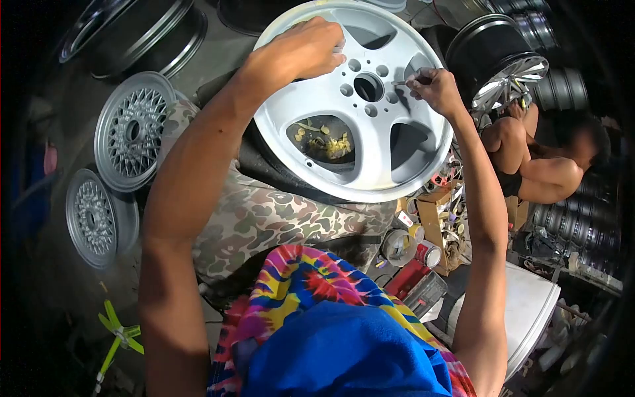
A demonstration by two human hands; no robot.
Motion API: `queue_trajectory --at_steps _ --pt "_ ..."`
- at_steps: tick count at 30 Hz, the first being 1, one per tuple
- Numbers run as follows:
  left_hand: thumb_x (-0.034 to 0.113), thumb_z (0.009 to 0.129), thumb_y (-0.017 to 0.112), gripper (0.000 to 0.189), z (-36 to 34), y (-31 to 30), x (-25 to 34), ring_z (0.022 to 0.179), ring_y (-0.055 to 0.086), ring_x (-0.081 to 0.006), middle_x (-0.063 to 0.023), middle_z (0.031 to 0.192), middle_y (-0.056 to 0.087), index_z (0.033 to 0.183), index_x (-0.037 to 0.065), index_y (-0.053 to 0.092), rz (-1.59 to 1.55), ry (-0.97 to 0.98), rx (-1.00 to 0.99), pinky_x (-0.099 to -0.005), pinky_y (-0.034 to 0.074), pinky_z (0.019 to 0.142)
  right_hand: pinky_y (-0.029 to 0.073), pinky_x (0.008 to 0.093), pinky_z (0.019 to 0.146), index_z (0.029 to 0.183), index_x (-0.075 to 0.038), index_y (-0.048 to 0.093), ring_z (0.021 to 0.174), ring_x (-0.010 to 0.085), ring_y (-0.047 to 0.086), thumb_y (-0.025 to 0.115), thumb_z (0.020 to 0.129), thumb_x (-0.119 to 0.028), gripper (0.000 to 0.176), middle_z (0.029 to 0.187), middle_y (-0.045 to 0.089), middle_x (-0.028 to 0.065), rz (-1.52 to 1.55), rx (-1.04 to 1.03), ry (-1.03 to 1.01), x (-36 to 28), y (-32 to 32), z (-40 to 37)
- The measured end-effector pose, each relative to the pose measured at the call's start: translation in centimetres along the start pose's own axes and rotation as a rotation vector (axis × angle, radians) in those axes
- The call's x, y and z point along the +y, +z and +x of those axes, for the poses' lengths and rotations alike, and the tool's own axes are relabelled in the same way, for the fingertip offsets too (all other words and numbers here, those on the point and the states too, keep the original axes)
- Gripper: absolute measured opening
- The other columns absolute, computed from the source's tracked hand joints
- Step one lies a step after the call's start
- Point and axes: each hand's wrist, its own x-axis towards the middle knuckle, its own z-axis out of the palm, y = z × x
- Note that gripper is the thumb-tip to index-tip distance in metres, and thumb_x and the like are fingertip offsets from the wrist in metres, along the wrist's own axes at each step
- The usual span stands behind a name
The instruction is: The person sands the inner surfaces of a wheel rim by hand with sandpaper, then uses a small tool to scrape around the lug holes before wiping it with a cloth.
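A pale grey five-spoke wheel rim [374,155] lies face up before me, tilted over dark material. My left hand [309,47] rests at its upper left, on or just above a spoke, fingers curled down; what they hold, if anything, is hidden. To the right of the centre hole, my right hand [431,89] pinches a small thin object whose tip points at the hub; it is too small to name. Yellowish scraps [331,147] show through the lower left opening of the rim.
Two mesh-pattern wheels [134,131] stand at the left, with larger rims above. A co-worker [542,165] crouches at the right by a chromed wheel [509,79]. Below are a cardboard box [433,228], cans, a red toolbox [407,279] and a white surface [536,294].
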Motion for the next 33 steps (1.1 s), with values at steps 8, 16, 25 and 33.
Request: queue_trajectory --at_steps 8,16,25,33 --pt "0.024 0.090 0.067 0.028 0.1 -0.2 0.5 0.081 0.070 -0.0352 -0.0253 0.090 0.070 0.101 -0.001 0.073 -0.009 -0.044 -0.028 -0.0419 0.054 0.078 0.052 0.0387 0.065 0.088 0.004 0.071 0.064 0.0292 0.065 0.069 0.077 -0.002 0.013 0.076 0.069 0.0192 -0.500 -0.088 -0.413 -0.7 1.5 3.5" --pt "0.026 0.089 0.068 0.031 0.0 -0.6 -0.1 0.083 0.070 -0.0358 -0.0256 0.092 0.070 0.100 -0.003 0.073 0.060 0.017 0.033 -0.0426 0.054 0.078 0.054 0.0375 0.071 0.089 0.004 0.072 0.072 0.0322 0.069 0.069 0.076 -0.003 0.015 0.081 0.071 0.0198 -0.520 -0.136 -0.450 -2.9 0.2 3.6" --pt "0.026 0.089 0.067 0.033 0.0 -1.2 -0.3 0.106 0.064 -0.0389 -0.0238 0.112 0.066 0.110 0.000 0.068 0.067 -0.033 -0.115 -0.0459 0.050 0.092 0.054 0.0337 0.065 0.089 0.003 0.073 0.066 0.0229 0.069 0.072 0.076 -0.003 0.015 0.073 0.071 0.0172 -0.497 -0.174 -0.281 -1.9 1.4 3.6" --pt "0.017 0.083 0.062 0.024 -0.6 -2.6 -0.3 0.090 0.065 -0.0469 -0.0288 0.089 0.067 0.085 -0.007 0.067 -0.035 0.006 -0.066 -0.0499 0.051 0.080 0.052 0.0343 0.061 0.083 0.002 0.073 0.057 0.0255 0.065 0.068 0.071 -0.003 0.014 0.067 0.068 0.0149 -0.497 -0.125 -0.331 -0.5 2.4 4.3"
